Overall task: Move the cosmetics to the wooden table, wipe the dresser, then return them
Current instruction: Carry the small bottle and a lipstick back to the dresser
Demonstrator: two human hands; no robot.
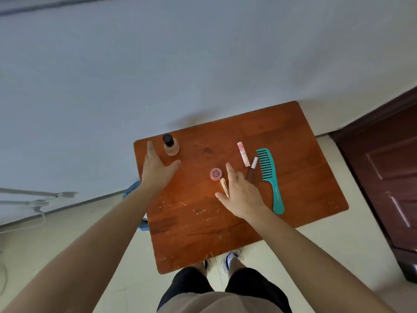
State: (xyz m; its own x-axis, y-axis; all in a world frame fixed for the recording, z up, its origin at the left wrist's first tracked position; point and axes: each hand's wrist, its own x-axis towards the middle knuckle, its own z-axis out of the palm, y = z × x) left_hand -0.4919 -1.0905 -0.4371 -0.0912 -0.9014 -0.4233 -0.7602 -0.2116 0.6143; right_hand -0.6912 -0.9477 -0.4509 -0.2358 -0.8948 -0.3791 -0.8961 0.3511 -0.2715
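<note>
1. Broadly, a pale wall [158, 64] fills the upper half of the view, meeting a cream tiled floor [67, 233] below it.
2. A dark brown door [383, 177] stands at the right edge.
3. The surface [225, 222], a scratched reddish wooden top, sits against the wall with every cosmetic item lying on it; the person's shoes [232, 259] show beneath its near edge.
4. The left hand [155, 175] is stretched over the far left corner, fingers straight and thumb spread wide, holding nothing, just beside the bottle without clearly touching it.
5. The right hand [241, 195] is over the middle of the surface, forefinger extended, the other fingers loosely bent, thumb out to the left, gripping nothing. Whether either palm rests on the wood cannot be told.
6. A teal comb [270, 181] lies on the right, teeth facing left, handle toward the person.
7. The bottle [171, 146], beige with a black cap, stands upright near the far left corner.
8. A pink tube [243, 154] lies flat left of the comb's teeth.
9. A dark tube [251, 172] with a white cap lies between the pink tube and comb, its near end by the right hand's fingers.
10. A small pink jar [216, 173] sits near the centre, just left of the right forefinger.
11. A gold stick [224, 187] lies beside the jar, between the right thumb and forefinger.
</note>
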